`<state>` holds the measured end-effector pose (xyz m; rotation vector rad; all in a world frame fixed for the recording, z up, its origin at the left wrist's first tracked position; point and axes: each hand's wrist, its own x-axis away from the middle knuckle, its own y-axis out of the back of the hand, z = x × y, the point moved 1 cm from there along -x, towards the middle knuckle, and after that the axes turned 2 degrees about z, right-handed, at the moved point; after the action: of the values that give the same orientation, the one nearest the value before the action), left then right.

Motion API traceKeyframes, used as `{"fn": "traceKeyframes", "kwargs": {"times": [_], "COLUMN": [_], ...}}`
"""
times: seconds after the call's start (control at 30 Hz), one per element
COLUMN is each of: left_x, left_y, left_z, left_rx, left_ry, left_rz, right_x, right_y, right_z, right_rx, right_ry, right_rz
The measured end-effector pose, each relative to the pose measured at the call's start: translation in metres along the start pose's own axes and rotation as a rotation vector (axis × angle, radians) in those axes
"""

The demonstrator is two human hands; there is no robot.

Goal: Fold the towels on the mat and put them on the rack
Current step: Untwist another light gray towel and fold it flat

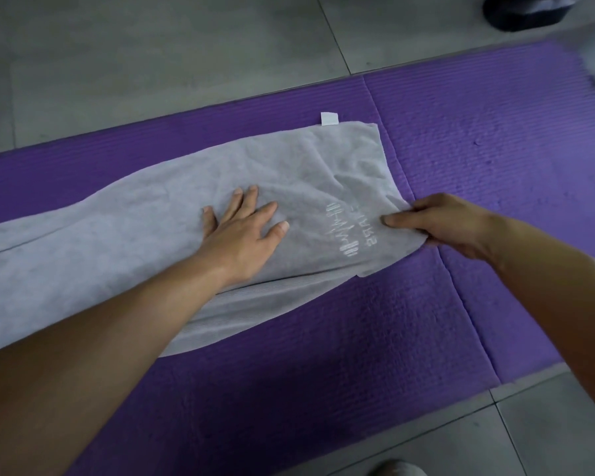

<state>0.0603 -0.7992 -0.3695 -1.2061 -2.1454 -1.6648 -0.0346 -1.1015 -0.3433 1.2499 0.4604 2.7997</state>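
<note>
both hands on towel — left hand flat; right hand pinching

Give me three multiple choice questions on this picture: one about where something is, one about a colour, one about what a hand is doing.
1. Where does the towel lie?
A. on the purple mat
B. on a rack
C. on bare tiles

2. What colour is the tag at its far edge?
A. red
B. white
C. black

3. What is the right hand doing?
A. hanging idle
B. lying flat on the floor
C. pinching the towel's end

Answers: 1 A, purple shows beyond the towel's edges; 2 B, the tag is white against the purple; 3 C, thumb and fingers pinch the end while the left hand presses flat.
</note>
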Motion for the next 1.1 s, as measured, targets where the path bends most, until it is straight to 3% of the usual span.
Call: {"fn": "traceKeyframes", "kwargs": {"times": [0.1,0.27,0.33,0.4,0.47,0.57,0.77,0.83,0.97,1.1], "left_x": [0.000,-0.001,-0.002,-0.002,-0.002,-0.002,0.008,0.012,0.014,0.015], "left_y": [-0.002,-0.008,-0.012,-0.013,-0.013,-0.015,-0.029,-0.033,-0.039,-0.037], "left_z": [-0.001,0.000,0.001,0.001,0.000,-0.001,-0.009,-0.013,-0.011,-0.005], "left_rx": [0.009,-0.059,-0.100,-0.125,-0.138,-0.169,-0.190,-0.182,-0.156,-0.166], "left_ry": [0.003,-0.002,-0.001,-0.001,0.003,0.001,-0.088,-0.114,-0.082,-0.096], "left_rz": [-0.014,-0.040,-0.056,-0.059,-0.055,-0.083,-0.210,-0.231,-0.183,-0.135], "right_x": [0.011,0.020,0.019,0.020,0.022,0.034,0.055,0.056,0.054,0.047], "right_y": [0.006,0.006,0.002,-0.003,-0.007,-0.012,-0.013,-0.014,-0.020,-0.032], "right_z": [-0.014,-0.027,-0.032,-0.035,-0.040,-0.046,-0.053,-0.055,-0.056,-0.058], "right_rx": [-0.275,-0.453,-0.344,-0.056,0.094,0.037,0.132,-0.040,-0.642,-0.781], "right_ry": [0.116,0.259,0.258,0.234,0.128,-0.058,-0.214,-0.199,-0.198,-0.159], "right_rz": [0.045,-0.114,-0.265,-0.426,-0.493,-0.408,-0.257,-0.242,-0.344,-0.372]}}
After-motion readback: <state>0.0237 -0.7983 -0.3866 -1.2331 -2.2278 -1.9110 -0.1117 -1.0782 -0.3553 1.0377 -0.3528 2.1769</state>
